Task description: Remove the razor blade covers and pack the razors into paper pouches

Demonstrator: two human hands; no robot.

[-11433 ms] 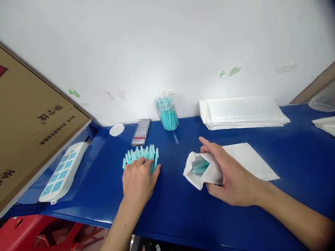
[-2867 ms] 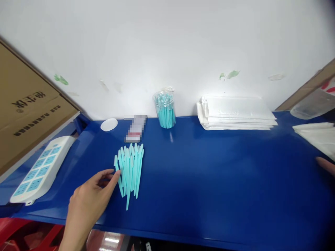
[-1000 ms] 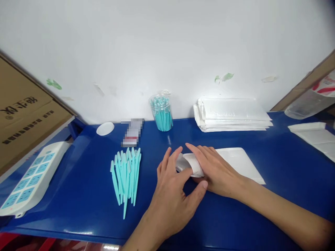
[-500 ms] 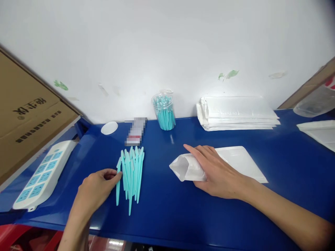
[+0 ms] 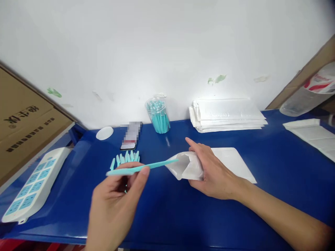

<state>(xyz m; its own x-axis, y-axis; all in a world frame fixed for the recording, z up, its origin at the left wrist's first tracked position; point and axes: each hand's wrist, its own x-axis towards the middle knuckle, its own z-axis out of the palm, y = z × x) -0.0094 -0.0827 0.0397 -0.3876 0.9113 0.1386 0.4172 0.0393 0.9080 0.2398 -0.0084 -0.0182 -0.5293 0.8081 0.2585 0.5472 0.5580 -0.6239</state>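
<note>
Between thumb and fingers, my left hand [image 5: 117,198] pinches a turquoise eyebrow razor [image 5: 160,164], held nearly level. Its narrow far end points right and lies at the mouth of a white padded envelope [image 5: 231,161]; whether it touches the paper I cannot tell. My right hand [image 5: 211,170] is wrapped over the envelope near its mouth, squeezing it so that the opening gapes to the left. The index finger sticks out. More turquoise razors [image 5: 128,157] lie in a bunch on the blue table, partly hidden behind my left hand.
A clear plastic cup [image 5: 158,116] full of razors stands by the wall. Beside it are a phone [image 5: 131,136], a white disc [image 5: 104,133] and stacked white envelopes [image 5: 227,115]. A power strip [image 5: 36,184] lies left, a plastic bottle [image 5: 300,99] and another envelope [image 5: 311,134] right.
My left hand has lifted one razor from the left side of the bunch, turned it level and carried it right to the envelope's mouth. My right hand keeps its hold. The view has shifted slightly.
</note>
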